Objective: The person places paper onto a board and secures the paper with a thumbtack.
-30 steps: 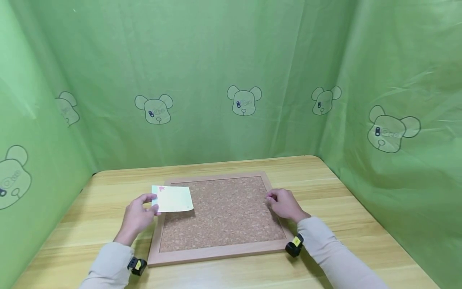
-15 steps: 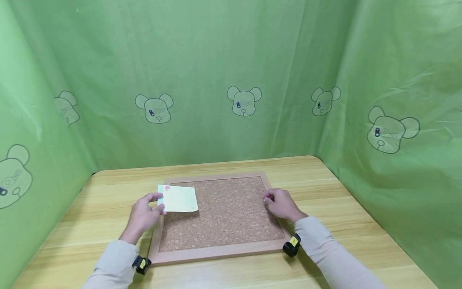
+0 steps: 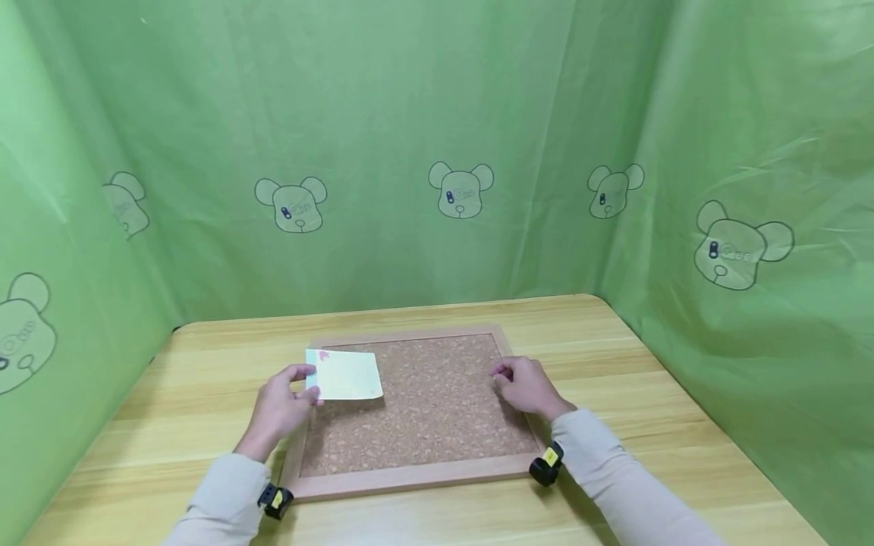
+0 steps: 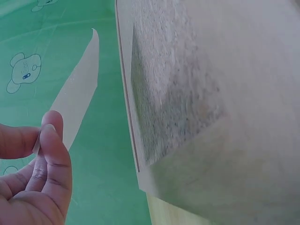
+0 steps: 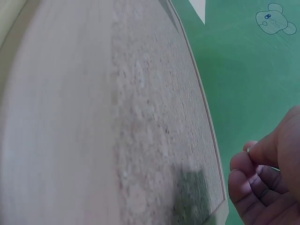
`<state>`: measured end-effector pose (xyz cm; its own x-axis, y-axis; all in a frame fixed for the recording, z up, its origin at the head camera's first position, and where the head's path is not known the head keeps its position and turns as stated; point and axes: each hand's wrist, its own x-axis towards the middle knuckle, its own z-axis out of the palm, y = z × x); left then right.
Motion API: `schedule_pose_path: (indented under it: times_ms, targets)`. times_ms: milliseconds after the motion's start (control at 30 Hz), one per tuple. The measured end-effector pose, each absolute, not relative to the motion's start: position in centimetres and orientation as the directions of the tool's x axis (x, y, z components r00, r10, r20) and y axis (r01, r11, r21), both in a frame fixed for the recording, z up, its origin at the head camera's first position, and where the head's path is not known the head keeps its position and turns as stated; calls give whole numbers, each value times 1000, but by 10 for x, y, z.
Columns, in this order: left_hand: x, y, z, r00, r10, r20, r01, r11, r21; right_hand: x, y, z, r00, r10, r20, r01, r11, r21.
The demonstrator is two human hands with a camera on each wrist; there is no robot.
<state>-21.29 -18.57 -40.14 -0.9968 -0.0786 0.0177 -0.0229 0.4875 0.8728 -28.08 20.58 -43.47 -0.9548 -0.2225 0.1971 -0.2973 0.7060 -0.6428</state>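
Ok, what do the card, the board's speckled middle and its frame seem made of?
Card: probably thin matte paper; a corner curls in the left wrist view.
Speckled middle: cork, or a cork look, matte with mottled brown granules.
Frame: likely pale, smooth wood, with faint streaks; possibly imitation.

Closed in at the back, on the left and on the right by green sheeting [image 3: 382, 91], lightly creased, a little glossy, with soft vertical folds. Decorated at intervals with bear-head prints [image 3: 460, 205], pale inside and drawn in thin dark outline. Furnished with a wood-grain tabletop [image 3: 669, 394], light yellow, rounded at its far corners. Lit rather evenly, with brighter patches on the left and a whitish sheen toward the near edge.
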Motion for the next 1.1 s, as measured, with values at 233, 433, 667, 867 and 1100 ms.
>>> schedule_pose_path:
  times_ms: [233, 433, 667, 867, 1100]
  targets:
    - [-215, -180, -402, -997, -73, 30, -9, 482, 876, -280, 199, -432, -954, -236, 187, -299, 686, -663]
    - [-217, -174, -404, -997, -70, 24, -11, 464, 886, -280, 193, -432, -948, -249, 201, -319, 696, -643]
    - [-218, -166, -404, -998, -64, 21, -10, 444, 896, -280, 187, -431, -949, -249, 194, -314, 689, -653]
    - [-220, -158, -406, -998, -59, 39, 9, 445, 896, -281, 182, -432, -948, -246, 202, -317, 678, -663]
    - [-222, -152, -408, -998, -49, 39, 14, 434, 901, -281, 179, -432, -941, -257, 222, -339, 680, -650]
